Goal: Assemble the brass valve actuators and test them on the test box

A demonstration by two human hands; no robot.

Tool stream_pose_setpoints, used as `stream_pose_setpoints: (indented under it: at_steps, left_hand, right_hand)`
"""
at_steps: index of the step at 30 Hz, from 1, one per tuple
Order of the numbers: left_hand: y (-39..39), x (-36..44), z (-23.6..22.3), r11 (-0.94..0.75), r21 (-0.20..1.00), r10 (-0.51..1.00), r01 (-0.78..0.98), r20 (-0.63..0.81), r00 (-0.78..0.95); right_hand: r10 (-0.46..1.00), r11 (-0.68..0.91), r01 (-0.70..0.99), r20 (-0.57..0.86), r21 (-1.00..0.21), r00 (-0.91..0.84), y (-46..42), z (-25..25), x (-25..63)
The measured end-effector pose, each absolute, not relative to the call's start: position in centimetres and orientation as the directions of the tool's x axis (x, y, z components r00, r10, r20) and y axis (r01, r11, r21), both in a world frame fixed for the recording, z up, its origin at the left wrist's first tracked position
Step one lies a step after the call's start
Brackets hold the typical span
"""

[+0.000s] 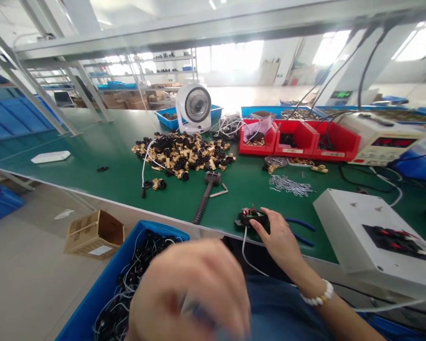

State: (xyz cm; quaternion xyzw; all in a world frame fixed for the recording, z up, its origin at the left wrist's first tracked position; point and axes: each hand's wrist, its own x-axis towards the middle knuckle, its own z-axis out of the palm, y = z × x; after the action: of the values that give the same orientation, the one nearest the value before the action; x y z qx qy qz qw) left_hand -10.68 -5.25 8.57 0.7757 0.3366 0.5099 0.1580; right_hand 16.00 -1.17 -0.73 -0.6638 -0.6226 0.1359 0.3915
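My right hand (279, 237) rests at the near edge of the green table (110, 175), its fingers closed on a small black part with red bits (251, 216); a white wire hangs down from it. A white bead bracelet (319, 293) circles that wrist. My left hand (191, 293) is close to the camera and smeared by motion, above my lap and beside a blue bin of wired black parts (128, 274). What its fingers hold, if anything, does not show.
A pile of black and tan parts (182, 154), a black mallet (208, 194), a white fan (193, 108), red bins (298, 137), loose metal clips (291, 185), blue-handled pliers (300, 229), a white box (372, 237) and a power supply (379, 137) are on the table. A cardboard box (94, 232) sits on the floor.
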Motion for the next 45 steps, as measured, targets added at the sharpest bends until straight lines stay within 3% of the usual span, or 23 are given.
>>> stream_pose_setpoints:
  at_steps: [1, 4, 7, 10, 14, 19, 23, 27, 32, 36, 39, 42, 45]
  left_hand:
    - [-3.4, -10.7, 8.5, -0.681, 0.620, 0.721, 0.390, 0.660, 0.211]
    - [3.3, -11.6, 7.0, -0.250, 0.728, 0.834, 0.638, 0.497, -0.239]
    - [8.8, -13.2, 3.9, -0.018, 0.720, 0.818, 0.694, 0.410, -0.404]
    - [11.0, -14.5, 1.0, 0.118, 0.657, 0.820, 0.745, 0.358, -0.446]
    - [11.0, -14.9, -0.8, 0.167, 0.564, 0.845, 0.809, 0.341, -0.412]
    - [11.8, -15.2, -0.2, 0.205, 0.513, 0.852, 0.834, 0.326, -0.410]
    - [12.3, -15.2, 0.2, 0.179, 0.531, 0.868, 0.828, 0.311, -0.387]
    - [11.2, -14.2, -0.1, 0.070, 0.609, 0.873, 0.790, 0.346, -0.344]
    - [6.4, -12.1, 1.0, -0.238, 0.716, 0.894, 0.656, 0.426, -0.141]
    - [0.4, -9.7, 4.5, -0.506, 0.760, 0.863, 0.407, 0.442, 0.246]
    - [-3.0, -7.9, 7.3, -0.620, 0.784, 0.641, 0.011, 0.498, 0.584]
    - [-4.6, -6.7, 8.8, -0.594, 0.780, 0.487, -0.196, 0.543, 0.684]
    - [-5.3, -5.8, 8.7, -0.550, 0.802, 0.497, -0.233, 0.539, 0.680]
  right_hand:
    - [0.926, 0.091, 0.755, 0.334, -0.649, 0.175, -1.4, -0.7, 16.1]
    - [0.907, 0.115, 0.778, 0.385, -0.618, 0.171, -2.6, -0.1, 16.2]
    - [0.896, 0.157, 0.740, 0.409, -0.654, 0.171, -4.4, 0.9, 15.8]
    - [0.921, 0.154, 0.662, 0.349, -0.733, 0.172, -6.4, 2.0, 15.3]
    - [0.959, 0.104, 0.543, 0.229, -0.834, 0.168, -8.4, 3.1, 14.8]
    - [0.962, 0.191, 0.495, 0.262, -0.848, 0.079, -9.5, 3.8, 14.2]
    - [0.968, 0.197, 0.501, 0.249, -0.843, 0.039, -10.0, 4.3, 13.9]
    - [0.995, 0.069, 0.454, 0.092, -0.889, 0.029, -10.9, 5.3, 13.7]
    - [0.988, -0.156, 0.147, -0.155, -0.977, 0.017, -11.6, 5.9, 13.5]
    - [0.961, -0.264, -0.190, -0.241, -0.946, -0.139, -11.5, 5.8, 13.5]
    - [0.924, -0.354, -0.408, -0.247, -0.842, -0.293, -11.7, 6.2, 13.6]
    - [0.910, -0.351, -0.489, -0.167, -0.799, -0.380, -12.2, 6.9, 13.7]
    - [0.923, -0.333, -0.535, -0.152, -0.776, -0.354, -12.9, 7.3, 14.0]
